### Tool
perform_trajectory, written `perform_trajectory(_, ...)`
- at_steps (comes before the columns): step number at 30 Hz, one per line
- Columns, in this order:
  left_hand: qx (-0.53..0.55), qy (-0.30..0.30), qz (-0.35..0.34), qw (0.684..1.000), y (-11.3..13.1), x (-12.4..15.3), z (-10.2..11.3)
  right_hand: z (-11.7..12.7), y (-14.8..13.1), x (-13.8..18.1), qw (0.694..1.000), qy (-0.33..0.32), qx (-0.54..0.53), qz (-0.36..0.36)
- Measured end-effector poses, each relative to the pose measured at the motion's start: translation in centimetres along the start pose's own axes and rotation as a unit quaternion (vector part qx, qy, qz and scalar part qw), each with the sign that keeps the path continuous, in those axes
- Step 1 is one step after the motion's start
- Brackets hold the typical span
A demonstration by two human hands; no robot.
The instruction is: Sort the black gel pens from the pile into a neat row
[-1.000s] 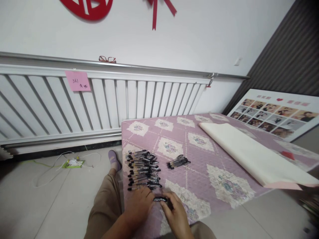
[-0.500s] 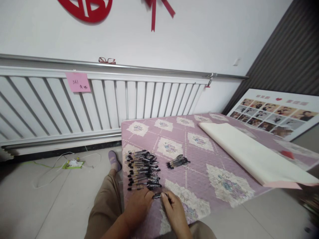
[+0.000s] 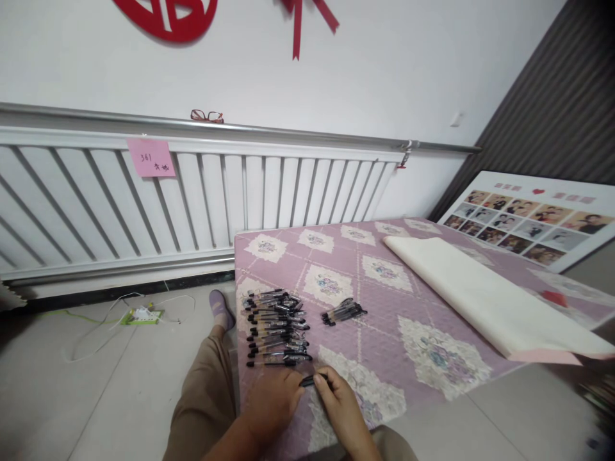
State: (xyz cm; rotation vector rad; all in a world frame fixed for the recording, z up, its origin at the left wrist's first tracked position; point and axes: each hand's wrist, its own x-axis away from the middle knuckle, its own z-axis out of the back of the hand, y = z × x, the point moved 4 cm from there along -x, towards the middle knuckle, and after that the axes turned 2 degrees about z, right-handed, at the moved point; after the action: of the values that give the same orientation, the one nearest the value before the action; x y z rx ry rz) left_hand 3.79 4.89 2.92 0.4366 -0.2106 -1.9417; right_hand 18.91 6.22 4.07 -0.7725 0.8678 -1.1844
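1. the left hand (image 3: 271, 403) is loosely curled, and its fingertips pinch one end of a short black-and-clear plastic pen (image 3: 310, 381). the right hand (image 3: 341, 410) pinches the other end between thumb and forefinger, with its other fingers folded under.
2. the pen lies crosswise between the two hands, low over the near edge of the pink quilted floral table cover (image 3: 384, 301). whether it touches the cloth cannot be told.
3. judging by the two-ended grip, the step in hand is seating or checking a cap or tip on this one pen. the joint itself is too small to read.
4. at 12 o'clock from the left hand, just beyond the fingertips, is a stacked row of matching black-capped pens (image 3: 276, 326). a small loose bundle of pens (image 3: 343, 312) lies at 1 o'clock, apart from the row.
5. laying the pen with the row would call for a short push forward, kept level and parallel to the nearest pen so the stack is not knocked.
6. edges: the cover's near edge runs right under the wrists, and its left edge passes just beside the row at 9 o'clock. a pen nudged that way could drop past the tan trouser leg (image 3: 206, 384).
7. open room: bare cloth spreads from 1 to 2 o'clock as far as the long cream paper roll (image 3: 480, 301), well apart from both hands.
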Motion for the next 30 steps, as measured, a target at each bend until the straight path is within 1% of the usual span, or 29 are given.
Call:
perform_trajectory(4, 0.017, -0.012, -0.007, 1.000, 0.7, -0.2, 0.2, 0.4, 0.1, 0.2, 0.999, -0.011, -0.040, -0.008)
perform_trajectory(8, 0.035, -0.016, -0.003, 0.999, 0.8, -0.1, 0.2, 0.5, 0.7, 0.3, 0.997, -0.016, -0.069, -0.025)
perform_trajectory(10, 0.041, -0.011, 0.005, 0.999, 0.6, 0.0, 0.1, 0.6, 1.0, 0.3, 0.996, -0.017, -0.080, -0.037)
perform_trajectory(13, 0.047, 0.009, 0.021, 0.999, 0.2, 0.2, 0.0, 1.1, 1.0, 0.1, 0.995, 0.007, -0.088, -0.054)
perform_trajectory(15, 0.047, 0.018, 0.023, 0.998, 0.1, 0.2, -0.1, 1.2, 0.8, 0.0, 0.995, 0.012, -0.079, -0.060)
perform_trajectory(19, 0.045, 0.013, 0.017, 0.999, 0.0, 0.2, -0.5, 0.6, 0.5, -0.2, 0.997, -0.022, -0.042, -0.066)
perform_trajectory(21, 0.048, 0.016, 0.023, 0.998, -0.1, 0.2, -0.5, 0.4, 0.6, -0.2, 0.997, -0.025, -0.039, -0.067)
perform_trajectory(24, 0.043, 0.018, 0.021, 0.999, 0.0, 0.2, -0.5, 0.3, 0.6, -0.1, 0.996, -0.027, -0.058, -0.062)
perform_trajectory(30, 0.029, -0.002, 0.006, 1.000, 0.6, 0.1, 0.0, 0.7, 0.6, 0.2, 0.993, -0.051, -0.092, -0.054)
